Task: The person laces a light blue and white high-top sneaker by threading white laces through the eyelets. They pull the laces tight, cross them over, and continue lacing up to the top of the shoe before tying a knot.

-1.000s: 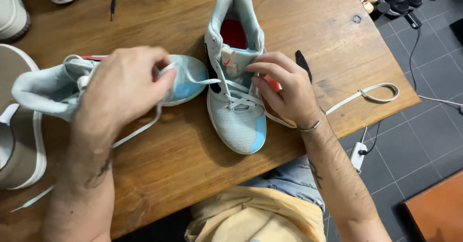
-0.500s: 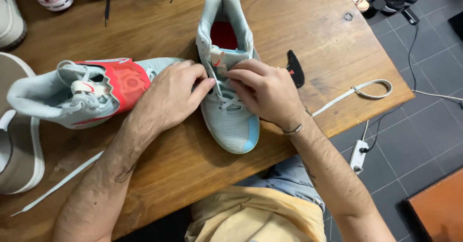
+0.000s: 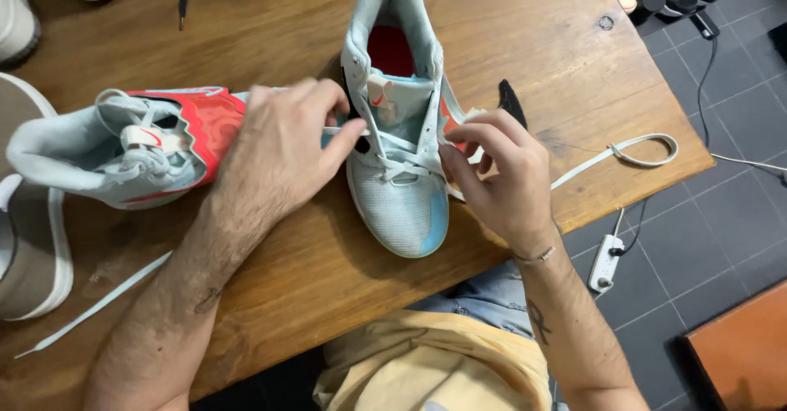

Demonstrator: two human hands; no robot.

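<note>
While the pale blue sneaker (image 3: 398, 140) is standing upright on the wooden table (image 3: 525, 42) with its toe pointing toward me, I am working its white lace (image 3: 399, 163) from both sides. My left hand (image 3: 283, 145) is pinching one end of the lace between thumb and forefinger just at the shoe's left edge, its fingers closed on it. My right hand (image 3: 496, 177) is doing the same at the right edge, fingertips pressed together on the other end of the lace. The two hands are sitting apart, with the shoe between them. Under my left wrist the second sneaker (image 3: 123, 153) is lying on its side, showing a red panel, just beside the first. A loose pale lace (image 3: 615, 153) is trailing off toward the table's right edge, and another (image 3: 94, 304) is lying near the front left edge.
</note>
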